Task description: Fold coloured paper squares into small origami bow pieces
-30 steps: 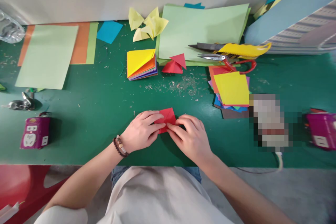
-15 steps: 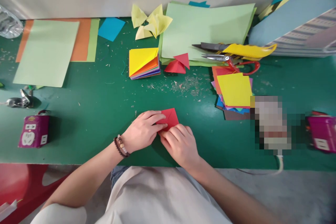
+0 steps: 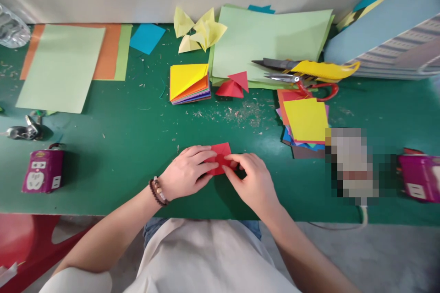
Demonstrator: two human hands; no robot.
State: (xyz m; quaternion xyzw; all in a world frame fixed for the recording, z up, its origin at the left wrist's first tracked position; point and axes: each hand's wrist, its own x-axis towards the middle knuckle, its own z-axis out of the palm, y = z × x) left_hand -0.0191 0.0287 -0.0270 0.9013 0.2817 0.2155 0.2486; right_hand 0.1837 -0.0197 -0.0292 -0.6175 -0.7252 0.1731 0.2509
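A small folded red paper (image 3: 220, 154) lies on the green table (image 3: 130, 146) near its front edge. My left hand (image 3: 185, 173), with a bead bracelet at the wrist, rests on the paper's left side, its fingers pressed down on it. From the right, my right hand (image 3: 252, 181) pinches the paper's right edge with curled fingers. Most of the paper's lower half is hidden under both hands.
Behind lie a stack of coloured square papers (image 3: 189, 83), a folded red piece (image 3: 234, 86), yellow folded shapes (image 3: 199, 32), light green sheets (image 3: 268, 41), scissors (image 3: 302, 83) and another coloured stack (image 3: 304, 121). Purple boxes (image 3: 43, 176) sit at left and right. Paper scraps litter the middle.
My right hand slid down over the paper's lower edge, then moved back up to its right side. The left hand stayed pressed on the paper.
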